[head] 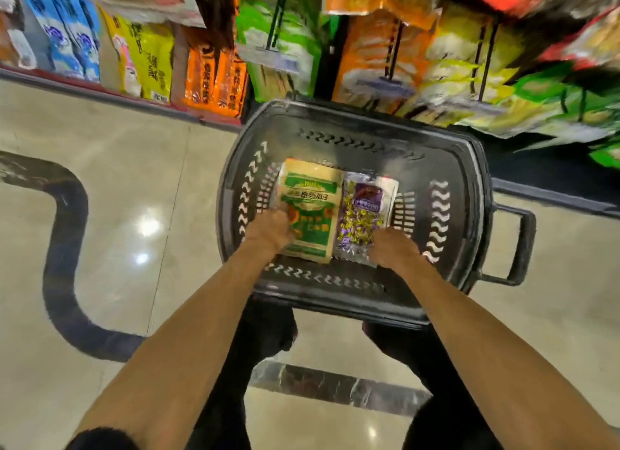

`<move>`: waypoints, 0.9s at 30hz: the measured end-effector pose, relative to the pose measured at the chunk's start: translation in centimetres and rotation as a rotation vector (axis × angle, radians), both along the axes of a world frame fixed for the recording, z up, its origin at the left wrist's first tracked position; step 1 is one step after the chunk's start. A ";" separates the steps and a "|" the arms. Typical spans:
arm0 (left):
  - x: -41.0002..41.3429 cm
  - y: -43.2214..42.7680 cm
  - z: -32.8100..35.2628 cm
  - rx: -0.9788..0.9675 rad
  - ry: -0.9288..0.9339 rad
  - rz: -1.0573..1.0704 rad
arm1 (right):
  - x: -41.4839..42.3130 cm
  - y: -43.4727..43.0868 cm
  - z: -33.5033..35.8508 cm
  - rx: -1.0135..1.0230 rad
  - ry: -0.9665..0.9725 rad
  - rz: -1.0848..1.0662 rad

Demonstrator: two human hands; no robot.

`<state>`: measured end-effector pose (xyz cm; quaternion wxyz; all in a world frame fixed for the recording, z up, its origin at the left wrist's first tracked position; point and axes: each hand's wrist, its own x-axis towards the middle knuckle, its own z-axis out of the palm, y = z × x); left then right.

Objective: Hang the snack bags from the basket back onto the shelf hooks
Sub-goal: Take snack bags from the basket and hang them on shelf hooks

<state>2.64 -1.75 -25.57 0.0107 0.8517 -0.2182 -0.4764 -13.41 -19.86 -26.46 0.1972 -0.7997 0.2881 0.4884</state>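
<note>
Two snack bags lie flat, side by side, in the bottom of the black basket [335, 124]: a green-and-cream bag [310, 211] on the left and a purple bag [360, 214] touching it on the right. The left hand [270, 229] covers the green bag's near left edge. The right hand [394, 246] covers the purple bag's near right corner. The fingers are hidden under the knuckles, so I cannot tell whether either hand grips. Beyond the far rim, the hanging bags [379, 57] are blurred.
</note>
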 end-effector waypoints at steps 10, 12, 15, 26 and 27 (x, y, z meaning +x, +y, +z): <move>-0.5 0.0 -16.5 0.061 0.119 0.500 | -4.9 -2.1 -19.5 0.015 -0.128 -0.680; -0.7 0.3 -18.0 0.096 0.097 0.517 | -6.0 -2.1 -21.9 0.031 -0.143 -0.873; -0.6 0.4 -18.6 0.121 0.046 0.568 | -6.0 -1.6 -21.7 -0.069 -0.155 -1.050; -0.6 0.0 -16.2 -0.052 0.305 1.007 | -4.9 -3.1 -16.8 0.039 -0.218 -1.423; -0.6 -0.4 -15.5 -0.103 0.377 1.077 | -5.1 -3.1 -16.2 0.060 -0.231 -1.422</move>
